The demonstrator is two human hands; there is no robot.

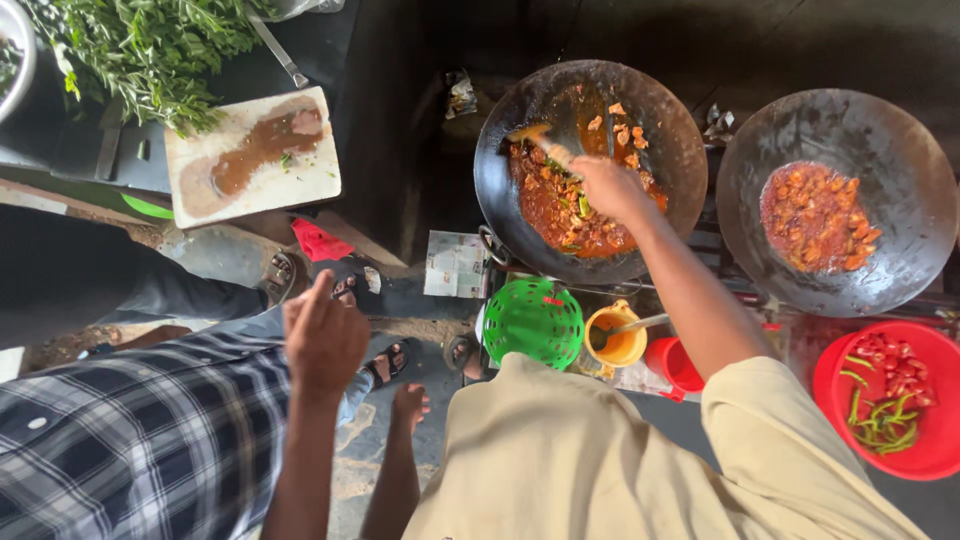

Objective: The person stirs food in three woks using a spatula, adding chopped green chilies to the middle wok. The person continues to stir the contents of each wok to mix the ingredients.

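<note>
My right hand reaches over the left black wok and grips the handle of a spatula. Its blade rests in the red saucy food with green chilli pieces. My left hand hangs loose beside my beige shirt, above the ground, holding nothing. Another person in a plaid shirt stands at my left, their hand raised with fingers together.
A second wok with red cooked pieces sits at the right. Below the woks are a green basket, a yellow cup with a spoon and a red bowl of chillies. A stained cutting board and green herbs lie upper left.
</note>
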